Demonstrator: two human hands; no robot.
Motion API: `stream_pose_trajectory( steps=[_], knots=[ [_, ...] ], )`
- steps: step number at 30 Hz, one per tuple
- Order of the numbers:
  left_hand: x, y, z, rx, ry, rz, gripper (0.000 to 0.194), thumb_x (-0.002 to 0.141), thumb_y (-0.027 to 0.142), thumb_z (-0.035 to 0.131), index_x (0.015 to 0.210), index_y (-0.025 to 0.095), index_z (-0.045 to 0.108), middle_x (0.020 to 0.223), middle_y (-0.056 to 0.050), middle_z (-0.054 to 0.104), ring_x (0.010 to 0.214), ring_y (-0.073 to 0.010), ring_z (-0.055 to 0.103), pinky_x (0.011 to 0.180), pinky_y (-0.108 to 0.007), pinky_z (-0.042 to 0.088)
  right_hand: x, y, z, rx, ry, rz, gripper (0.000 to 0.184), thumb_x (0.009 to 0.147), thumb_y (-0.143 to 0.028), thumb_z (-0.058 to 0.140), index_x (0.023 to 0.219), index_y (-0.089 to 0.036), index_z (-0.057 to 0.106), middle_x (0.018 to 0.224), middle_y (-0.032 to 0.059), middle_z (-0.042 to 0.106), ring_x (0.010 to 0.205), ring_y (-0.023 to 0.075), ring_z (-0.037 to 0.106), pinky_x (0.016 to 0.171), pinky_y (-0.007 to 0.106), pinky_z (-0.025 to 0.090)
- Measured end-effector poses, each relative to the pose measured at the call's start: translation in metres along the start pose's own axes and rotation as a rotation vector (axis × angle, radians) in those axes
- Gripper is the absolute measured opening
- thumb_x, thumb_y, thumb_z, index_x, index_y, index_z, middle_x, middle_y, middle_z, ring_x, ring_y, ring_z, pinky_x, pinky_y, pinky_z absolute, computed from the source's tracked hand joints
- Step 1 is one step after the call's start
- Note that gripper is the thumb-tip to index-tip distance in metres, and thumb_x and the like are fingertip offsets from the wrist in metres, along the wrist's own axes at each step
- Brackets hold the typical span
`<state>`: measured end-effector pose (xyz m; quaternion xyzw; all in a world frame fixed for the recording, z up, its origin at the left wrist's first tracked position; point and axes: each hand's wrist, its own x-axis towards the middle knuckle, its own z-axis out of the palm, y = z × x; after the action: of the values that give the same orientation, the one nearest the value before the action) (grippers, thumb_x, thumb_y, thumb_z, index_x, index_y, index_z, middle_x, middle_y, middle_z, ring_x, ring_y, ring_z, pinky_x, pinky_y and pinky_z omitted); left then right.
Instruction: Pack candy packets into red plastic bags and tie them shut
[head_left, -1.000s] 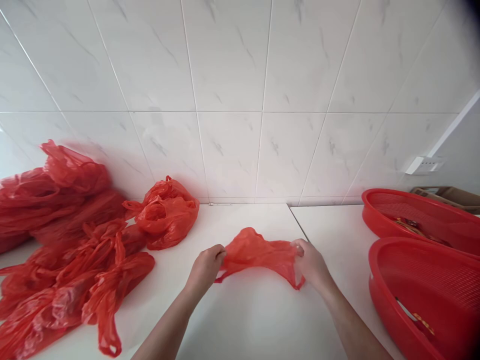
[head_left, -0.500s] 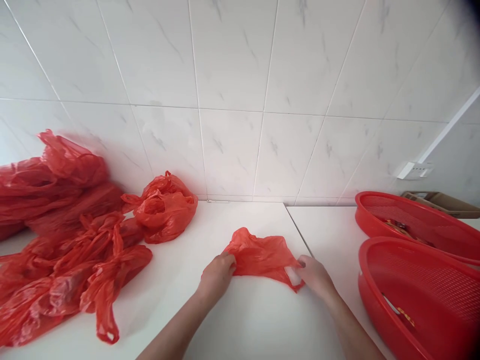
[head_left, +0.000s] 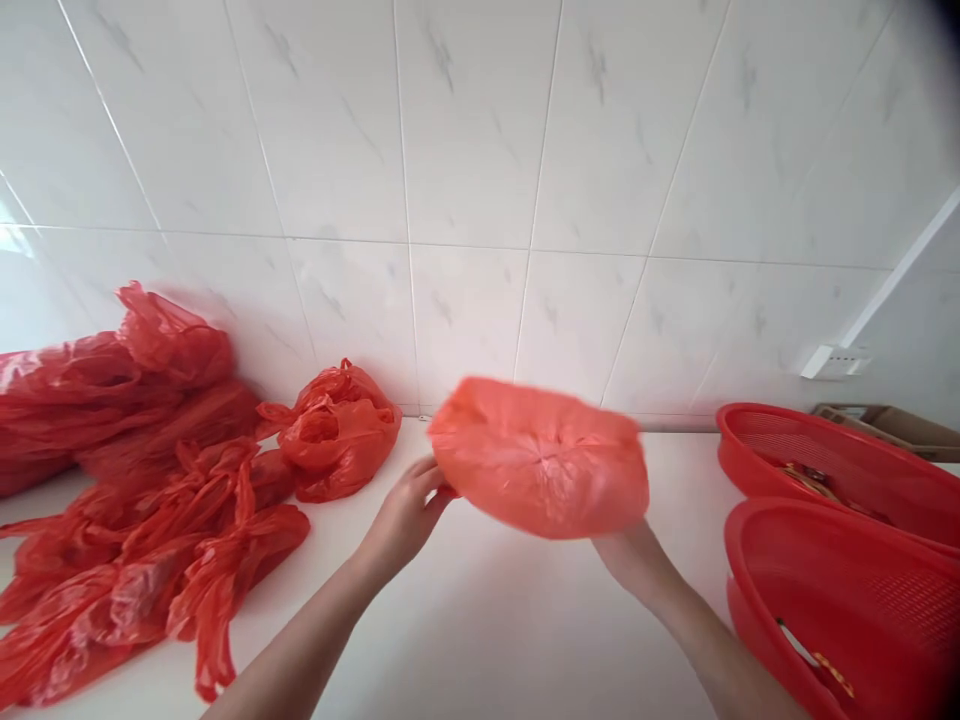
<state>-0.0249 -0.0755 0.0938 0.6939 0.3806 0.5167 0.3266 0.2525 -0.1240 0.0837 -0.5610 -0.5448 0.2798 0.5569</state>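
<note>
A thin red plastic bag (head_left: 540, 460), puffed out with air, is held up above the white table, its gathered bottom facing me. My left hand (head_left: 409, 505) pinches the bag at its left lower edge, thumb and fingers closed. At the other side, my right hand (head_left: 619, 545) reaches behind the bag; its fingers are hidden by the plastic. To the left of my left hand sits a bunched red plastic bag (head_left: 341, 440), with a spread of knotted red bags (head_left: 150, 570) in front of it.
More red bags (head_left: 150, 370) are heaped at the far left against the tiled wall (head_left: 465, 180). Two red plastic baskets (head_left: 765, 580) with small packets inside stand on the right. Behind them are a cardboard tray (head_left: 892, 430) and a wall socket (head_left: 834, 362).
The bag was flat near the tabletop between both hands. It has now been raised and filled out with air. My view has tilted slightly upward.
</note>
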Motion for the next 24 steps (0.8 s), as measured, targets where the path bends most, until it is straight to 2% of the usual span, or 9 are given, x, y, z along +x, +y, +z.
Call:
stream_pose_trajectory(
  steps=[2,4,6,8,10,13,18,21,24],
  knots=[
    [-0.01,-0.026,0.003,-0.092,0.048,-0.207,0.011,0.079,0.031,0.059,0.077,0.02,0.059,0.083,-0.005,0.066,0.077,-0.0199,0.064,0.075,-0.036,0.052,-0.017,0.014,0.0,-0.029,-0.141,0.09,0.022,0.081,-0.04,0.053,0.08,-0.021,0.063,0.059,-0.0011,0.052,0.063,0.0151,0.051,0.065,0.029,0.044],
    [-0.021,-0.041,0.007,-0.424,0.111,-0.464,0.015,0.08,0.034,0.059,0.078,0.02,0.055,0.085,-0.003,0.066,0.08,-0.0184,0.064,0.076,-0.034,0.052,-0.032,0.024,-0.006,-0.045,-0.259,0.209,0.029,0.087,-0.041,0.044,0.097,-0.021,0.062,0.058,-0.0038,0.045,0.059,0.0131,0.046,0.065,0.028,0.042],
    [-0.03,-0.045,0.012,-0.726,0.145,-0.674,0.014,0.08,0.031,0.061,0.079,0.02,0.053,0.085,-0.002,0.065,0.082,-0.0169,0.064,0.077,-0.031,0.052,-0.043,0.03,-0.013,-0.071,-0.309,0.323,0.039,0.086,-0.043,0.046,0.118,-0.022,0.053,0.062,-0.0048,0.045,0.059,0.0123,0.044,0.062,0.026,0.041],
    [-0.035,-0.045,0.019,-0.839,0.159,-0.789,0.011,0.082,0.029,0.058,0.084,0.019,0.056,0.085,-0.003,0.064,0.076,-0.0149,0.063,0.072,-0.028,0.053,-0.049,0.033,-0.018,-0.116,-0.371,0.409,0.054,0.08,-0.044,0.056,0.129,-0.023,0.045,0.067,-0.0047,0.048,0.058,0.0111,0.045,0.059,0.025,0.039],
    [-0.036,-0.045,0.025,-0.848,0.168,-0.871,0.014,0.086,0.03,0.054,0.089,0.017,0.058,0.085,-0.004,0.064,0.071,-0.0138,0.063,0.065,-0.026,0.053,-0.053,0.035,-0.02,-0.118,-0.511,0.44,0.053,0.078,-0.044,0.06,0.124,-0.023,0.05,0.068,-0.0041,0.051,0.056,0.0099,0.044,0.058,0.024,0.039],
    [-0.035,-0.048,0.029,-0.872,0.186,-0.981,0.018,0.089,0.031,0.05,0.092,0.015,0.058,0.09,-0.007,0.064,0.075,-0.0145,0.064,0.065,-0.025,0.054,-0.057,0.042,-0.024,-0.023,-0.622,0.459,0.038,0.08,-0.052,0.055,0.097,-0.019,0.064,0.072,0.0005,0.057,0.061,0.0123,0.051,0.062,0.027,0.042],
    [-0.033,-0.045,0.027,-0.948,0.1,-1.034,0.011,0.089,0.023,0.047,0.09,0.015,0.055,0.092,-0.007,0.064,0.079,-0.0143,0.065,0.075,-0.028,0.054,-0.056,0.06,-0.022,0.48,-0.373,0.545,0.045,0.079,-0.065,0.049,0.08,-0.021,0.059,0.102,0.0064,0.062,0.099,0.0219,0.059,0.089,0.037,0.044],
    [-0.034,-0.037,0.02,-1.004,-0.063,-1.022,0.01,0.085,0.022,0.055,0.09,0.014,0.058,0.093,-0.008,0.064,0.082,-0.0167,0.066,0.078,-0.03,0.054,-0.052,0.063,-0.016,0.804,-0.18,0.487,0.04,0.084,-0.059,0.048,0.067,-0.023,0.044,0.075,-0.0006,0.056,0.078,0.0152,0.058,0.08,0.033,0.048],
    [-0.04,-0.033,0.01,-1.031,-0.205,-1.008,0.016,0.077,0.022,0.065,0.089,0.012,0.062,0.086,-0.008,0.065,0.077,-0.0177,0.066,0.073,-0.029,0.054,-0.048,0.058,-0.018,0.956,-0.013,0.444,0.037,0.087,-0.051,0.049,0.066,-0.023,0.038,0.053,-0.0069,0.028,0.049,0.0087,0.039,0.053,0.02,0.045]
  ],
)
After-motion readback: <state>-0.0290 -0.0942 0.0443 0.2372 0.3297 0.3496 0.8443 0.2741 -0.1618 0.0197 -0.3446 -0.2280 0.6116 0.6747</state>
